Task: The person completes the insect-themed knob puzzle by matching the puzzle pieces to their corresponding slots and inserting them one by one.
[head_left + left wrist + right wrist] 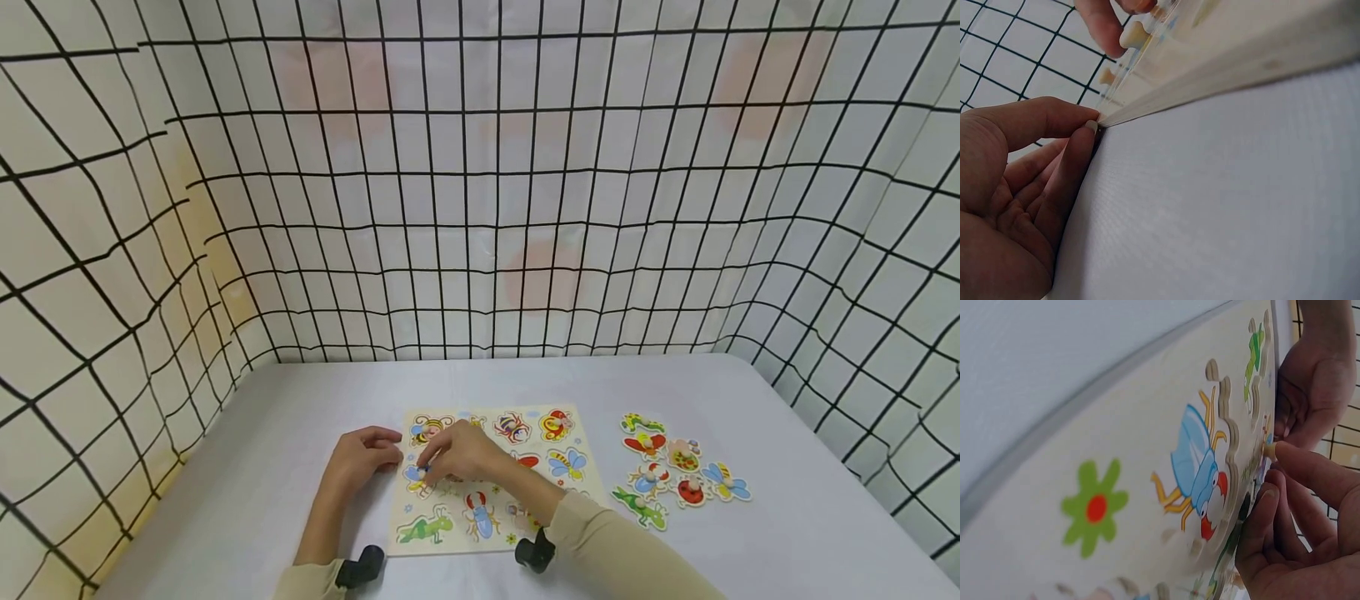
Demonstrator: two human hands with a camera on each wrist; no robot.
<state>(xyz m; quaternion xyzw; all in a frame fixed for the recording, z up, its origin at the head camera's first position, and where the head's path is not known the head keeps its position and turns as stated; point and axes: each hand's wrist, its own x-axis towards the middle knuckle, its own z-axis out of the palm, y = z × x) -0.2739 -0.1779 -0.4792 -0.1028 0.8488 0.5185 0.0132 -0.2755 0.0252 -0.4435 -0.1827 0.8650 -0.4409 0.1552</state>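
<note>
A wooden knobbed puzzle board (442, 542) printed with insects lies on the white table. My left hand (366, 458) is at its left edge; in the left wrist view, thumb and finger (1066, 119) meet at the board's edge and pinch it. My right hand (465, 454) reaches over the board to a blue-winged insect piece (415, 477) in the left column. In the right wrist view the index fingertip touches a small wooden knob (1270, 450), with the thumb (1264, 503) apart below it. The palm hides part of the board's middle.
Several loose insect pieces, among them a ladybird (692, 492), a green grasshopper (641, 508) and a blue-winged one (726, 483), lie right of the board. A bee piece (429, 429) sits at the board's top left. Black-gridded white walls (480, 250) surround the table.
</note>
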